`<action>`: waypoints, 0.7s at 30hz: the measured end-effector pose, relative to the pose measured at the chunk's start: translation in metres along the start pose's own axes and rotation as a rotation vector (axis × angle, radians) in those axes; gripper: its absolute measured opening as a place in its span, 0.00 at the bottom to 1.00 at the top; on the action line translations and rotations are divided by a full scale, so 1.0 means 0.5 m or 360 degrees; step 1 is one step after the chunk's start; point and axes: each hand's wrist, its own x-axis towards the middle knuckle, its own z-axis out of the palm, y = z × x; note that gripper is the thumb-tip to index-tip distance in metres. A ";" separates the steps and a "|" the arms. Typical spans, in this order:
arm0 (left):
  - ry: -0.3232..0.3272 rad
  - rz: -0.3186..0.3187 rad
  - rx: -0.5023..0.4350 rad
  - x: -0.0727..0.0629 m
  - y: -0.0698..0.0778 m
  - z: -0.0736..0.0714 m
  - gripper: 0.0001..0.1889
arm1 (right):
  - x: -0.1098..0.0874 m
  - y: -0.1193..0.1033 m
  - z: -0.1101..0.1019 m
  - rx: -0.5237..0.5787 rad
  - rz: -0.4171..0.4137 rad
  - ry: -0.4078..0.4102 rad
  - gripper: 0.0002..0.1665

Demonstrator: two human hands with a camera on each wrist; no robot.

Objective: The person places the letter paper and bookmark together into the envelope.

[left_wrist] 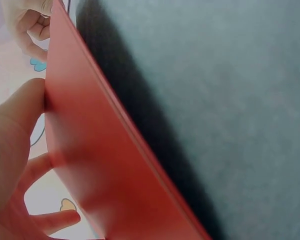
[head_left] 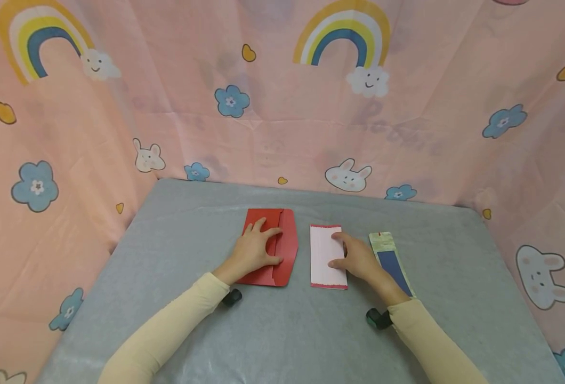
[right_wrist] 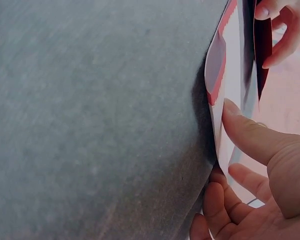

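Observation:
A red paper envelope (head_left: 288,246) lies on the table with its flap spread out toward the right. My left hand (head_left: 252,248) rests on top of it, fingers spread, thumb and forefinger reaching onto the flap. In the left wrist view the thumb presses the red envelope (left_wrist: 90,130) near its edge. To the right lies a flat white paper sleeve (head_left: 324,256) with red ends. My right hand (head_left: 359,257) grips its right edge, thumb on top. In the right wrist view the sleeve's red-rimmed end (right_wrist: 216,70) gapes, and other fingers (right_wrist: 217,202) curl at its edge.
Right of the sleeve, partly behind my right hand and wrist, lies a long narrow piece with a dark blue panel and a pale green-gold border (head_left: 383,242). A grey cloth covers the table (head_left: 282,341). A pink patterned curtain (head_left: 273,133) stands behind and at both sides.

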 end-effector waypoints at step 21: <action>0.0019 0.0030 -0.0023 -0.007 0.008 -0.002 0.38 | 0.003 0.013 0.007 0.0175 0.0033 0.0057 0.34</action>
